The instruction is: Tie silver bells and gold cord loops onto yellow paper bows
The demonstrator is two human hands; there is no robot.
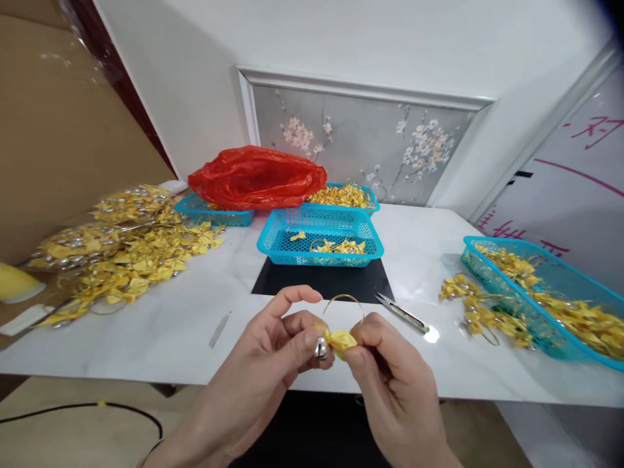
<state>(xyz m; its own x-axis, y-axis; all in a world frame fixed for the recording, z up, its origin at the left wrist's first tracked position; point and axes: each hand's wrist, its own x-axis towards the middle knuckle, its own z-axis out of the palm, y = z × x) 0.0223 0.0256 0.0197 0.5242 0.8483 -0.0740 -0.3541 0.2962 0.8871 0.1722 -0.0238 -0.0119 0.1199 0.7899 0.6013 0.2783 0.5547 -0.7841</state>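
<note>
Between my two hands, above the table's front edge, is a yellow ribbon bow [342, 340] with a small silver bell [321, 348] and a thin yellow cord loop arching above it. My left hand [287, 344] pinches the bow's knot beside the bell, with its index finger raised. My right hand [394, 377] grips the bow's right end between thumb and curled fingers. Just beyond, a turquoise basket [319, 261] holds several similar bows on a black mat [322, 279]. Silver thread snips [403, 314] lie to the right of the mat.
Heaps of yellow bows with bells [141, 260] cover the table's left side. A red plastic bag [253, 179] sits over baskets at the back. On the right, another turquoise basket [531, 318] holds more bows, with some loose bows [480, 309] beside it.
</note>
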